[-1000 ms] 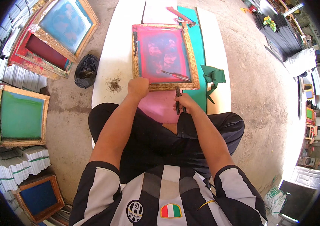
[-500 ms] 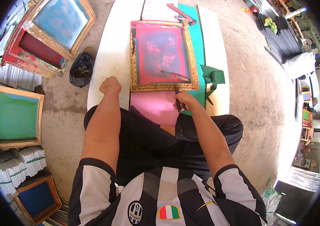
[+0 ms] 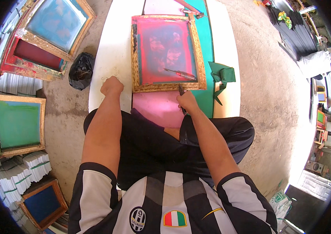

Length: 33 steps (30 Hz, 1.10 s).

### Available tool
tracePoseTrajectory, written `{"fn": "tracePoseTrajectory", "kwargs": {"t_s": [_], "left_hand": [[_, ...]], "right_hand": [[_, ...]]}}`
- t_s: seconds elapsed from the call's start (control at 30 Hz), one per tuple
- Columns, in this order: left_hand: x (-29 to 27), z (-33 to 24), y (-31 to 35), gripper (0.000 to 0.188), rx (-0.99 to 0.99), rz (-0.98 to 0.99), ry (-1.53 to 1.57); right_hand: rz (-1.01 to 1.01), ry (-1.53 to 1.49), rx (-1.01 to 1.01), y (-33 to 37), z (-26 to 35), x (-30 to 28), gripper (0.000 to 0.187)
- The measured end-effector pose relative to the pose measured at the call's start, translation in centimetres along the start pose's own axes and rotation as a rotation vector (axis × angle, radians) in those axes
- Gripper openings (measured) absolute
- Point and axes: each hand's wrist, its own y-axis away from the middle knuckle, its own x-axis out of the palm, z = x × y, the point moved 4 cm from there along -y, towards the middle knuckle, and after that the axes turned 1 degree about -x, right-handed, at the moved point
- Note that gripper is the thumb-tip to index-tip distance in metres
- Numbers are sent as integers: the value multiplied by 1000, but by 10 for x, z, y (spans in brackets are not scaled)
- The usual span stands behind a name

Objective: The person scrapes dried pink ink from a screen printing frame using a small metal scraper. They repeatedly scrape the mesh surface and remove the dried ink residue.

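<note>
My left hand (image 3: 112, 85) is closed in a fist over the white board (image 3: 107, 50), near some tiny scattered bits; anything inside the fist is hidden. Dark pliers (image 3: 181, 90) are gripped in my right hand (image 3: 187, 101), their jaws pointing away from me at the near edge of a wooden screen-printing frame (image 3: 169, 88). The frame lies flat, its mesh stained pink and blue with faint pale shapes. Across the mesh's near right part rests a screwdriver (image 3: 183, 74) with a reddish handle. Beyond the frame's far right corner is a hammer (image 3: 189, 6).
Green cloth (image 3: 224, 74) lies on the board's right side. A black plastic bag (image 3: 81, 71) sits on the floor to the left. More screen frames (image 3: 19, 150) and stacks of white sheets (image 3: 37, 168) line the left. Dark strips (image 3: 293, 27) are piled far right.
The pliers have tilted slightly in my right hand, their jaws staying by the frame's near edge. My left fist keeps its place on the board. The whole view has shifted slightly.
</note>
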Motion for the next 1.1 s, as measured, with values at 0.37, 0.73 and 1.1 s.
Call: {"fn": "tracePoseTrajectory", "kwargs": {"t_s": [0.37, 0.73, 1.1], "left_hand": [[-30, -10, 23, 33, 105, -70, 26], [0, -40, 71, 26, 1051, -6, -165], [-2, -53, 81, 11, 1276, -274, -122]], "right_hand": [[-262, 294, -133, 16, 2, 12, 38], [49, 250, -436, 52, 41, 95, 25], [227, 138, -254, 57, 61, 84, 22]]}}
